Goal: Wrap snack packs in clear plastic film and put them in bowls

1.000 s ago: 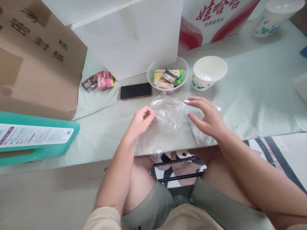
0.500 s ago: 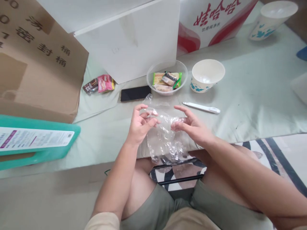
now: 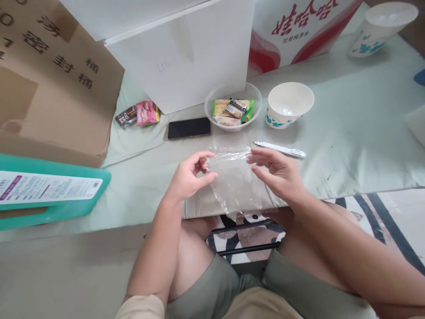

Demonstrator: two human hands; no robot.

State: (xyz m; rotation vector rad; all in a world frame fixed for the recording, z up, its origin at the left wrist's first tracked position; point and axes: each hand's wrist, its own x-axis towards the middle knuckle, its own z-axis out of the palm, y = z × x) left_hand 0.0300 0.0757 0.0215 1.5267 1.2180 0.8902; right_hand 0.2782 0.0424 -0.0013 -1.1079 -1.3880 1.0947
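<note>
A crumpled clear plastic bag (image 3: 237, 181) lies spread at the table's front edge, its lower end reaching over the edge. My left hand (image 3: 192, 176) is at the bag's left side, thumb and index finger apart and the other fingers curled in by the plastic. At the right side, my right hand (image 3: 277, 172) has its fingers stretched out and its thumb apart, fingertips at the bag's upper right part. Whether either hand touches the film firmly is hard to see. Just beyond the right fingers lies a white utility knife (image 3: 282, 149).
Behind the bag are a black phone (image 3: 189, 128), a clear bowl (image 3: 210, 116) with wrapped snacks and a white paper bowl (image 3: 288, 106). Snack packets (image 3: 148, 113) lie left, near a cardboard box (image 3: 66, 102) and a green container (image 3: 99, 179). Another paper bowl (image 3: 381, 31) stands far right.
The bunched bag has been spread flatter and wider. My left hand has moved slightly left and my right hand slightly right, its fingers straighter than before.
</note>
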